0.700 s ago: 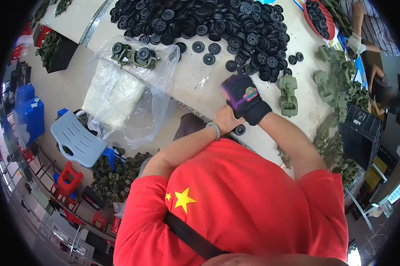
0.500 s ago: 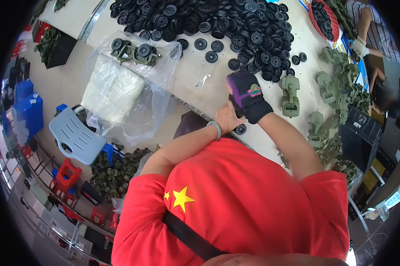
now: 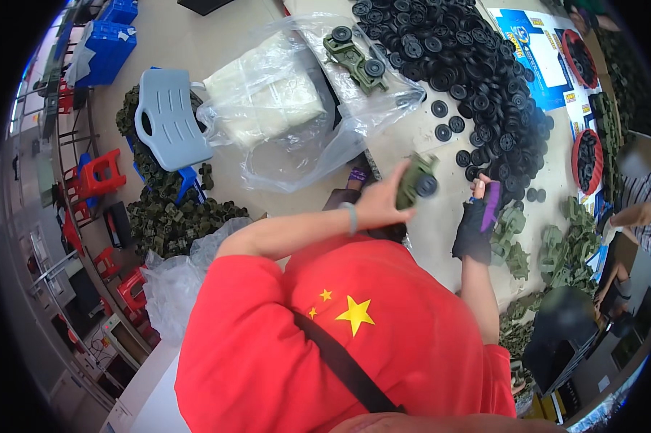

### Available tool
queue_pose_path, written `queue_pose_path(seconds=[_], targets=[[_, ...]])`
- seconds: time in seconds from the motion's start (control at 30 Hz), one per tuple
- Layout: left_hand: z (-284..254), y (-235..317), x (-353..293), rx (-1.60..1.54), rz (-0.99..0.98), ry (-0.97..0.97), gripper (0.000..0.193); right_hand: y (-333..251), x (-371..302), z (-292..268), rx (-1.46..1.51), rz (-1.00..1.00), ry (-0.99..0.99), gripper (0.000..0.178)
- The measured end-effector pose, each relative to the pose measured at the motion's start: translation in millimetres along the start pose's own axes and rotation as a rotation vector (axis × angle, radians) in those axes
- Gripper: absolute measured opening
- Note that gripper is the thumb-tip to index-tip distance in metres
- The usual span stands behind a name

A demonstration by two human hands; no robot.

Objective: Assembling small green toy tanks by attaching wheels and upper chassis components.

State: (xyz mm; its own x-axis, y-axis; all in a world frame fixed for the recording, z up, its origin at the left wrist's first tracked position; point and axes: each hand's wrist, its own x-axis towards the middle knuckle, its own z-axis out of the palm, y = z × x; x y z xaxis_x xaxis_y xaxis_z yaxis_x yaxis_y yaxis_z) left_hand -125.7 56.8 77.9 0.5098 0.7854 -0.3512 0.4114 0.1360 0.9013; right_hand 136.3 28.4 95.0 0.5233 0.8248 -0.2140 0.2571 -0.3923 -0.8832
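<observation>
My left hand is raised over the table edge and grips a green toy vehicle body with a black wheel on its side. My right hand, in a black fingerless glove with a purple patch, is apart from it to the right. Its fingertips reach among loose black wheels at the edge of a large pile of black wheels. Whether those fingers hold a wheel is hidden. More green vehicle bodies lie just right of the gloved hand.
A clear plastic bag holds a wheeled green vehicle and white material. Red trays of wheels and a co-worker's arm are at the right. On the floor to the left stand a grey seat, green parts and red stools.
My hands were together at the table edge. They have since separated: the left has lifted a green vehicle body, and the gloved right has moved right toward the loose wheels.
</observation>
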Motion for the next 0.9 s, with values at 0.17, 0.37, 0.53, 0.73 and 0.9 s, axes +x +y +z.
queue_pose_path(seconds=[0.17,0.37,0.53,0.73,0.9], targets=[[-120.9,-41.5,-2.7,-0.251,-0.085,0.613,0.121,13.3,-29.0,-6.2,-0.01,0.126,-0.101,0.034],[-227.3,-195.9,57.5,0.018,-0.402,0.657,0.127,31.5,-64.5,-11.3,-0.084,0.232,-0.19,0.026],[-226.9,-240.0,130.9,0.077,-0.346,0.473,0.127,17.8,-83.4,-19.6,-0.273,0.145,-0.234,0.019],[-295.4,-362.2,61.2,0.267,-0.235,0.397,0.08,16.9,-78.3,-36.8,-0.364,-0.076,-0.182,0.021],[-242.5,-294.0,39.0,0.015,-0.288,0.476,0.052,66.4,-73.0,-113.4,-0.854,-0.263,0.068,0.041]])
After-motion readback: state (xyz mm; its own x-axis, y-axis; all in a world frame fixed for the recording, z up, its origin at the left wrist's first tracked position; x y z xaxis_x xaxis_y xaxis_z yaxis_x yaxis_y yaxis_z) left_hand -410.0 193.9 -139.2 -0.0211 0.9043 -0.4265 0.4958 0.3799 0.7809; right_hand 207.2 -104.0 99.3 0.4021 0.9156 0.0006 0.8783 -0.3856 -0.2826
